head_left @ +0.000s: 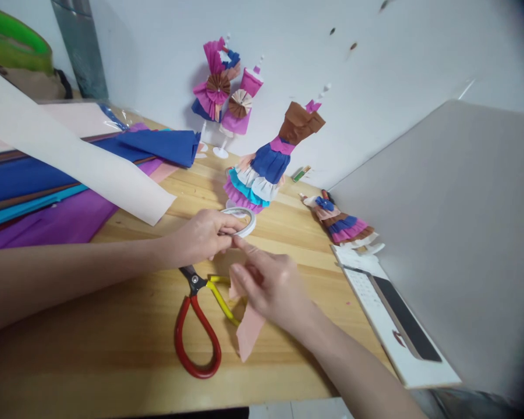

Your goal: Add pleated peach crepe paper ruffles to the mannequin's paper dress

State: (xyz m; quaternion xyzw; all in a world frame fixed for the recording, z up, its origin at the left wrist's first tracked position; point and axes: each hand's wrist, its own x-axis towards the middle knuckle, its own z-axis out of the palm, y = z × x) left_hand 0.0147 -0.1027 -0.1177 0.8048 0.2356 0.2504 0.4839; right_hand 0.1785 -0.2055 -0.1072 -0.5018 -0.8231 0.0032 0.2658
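Note:
My left hand [205, 235] is closed around a roll of white tape [248, 224], with fingers through its ring. Against the near edge of the roll rests the extended index finger of my right hand [275, 285], its other fingers curled in. A strip of pink crepe paper [250, 331] hangs beneath the right hand, apparently held in those curled fingers. Below both hands lie scissors [196, 281] with one red and one yellow handle; the left hand hides their blades. Just behind the tape roll, a miniature dress form [273, 160] wears a tiered paper dress.
Folded crepe papers [48, 180] are piled at left, under a long white strip [126, 186]. Two dressed forms [217, 87] stand by the wall. Another paper dress [343, 224] lies at right, near a white board [397, 326] beside a grey panel [454, 203].

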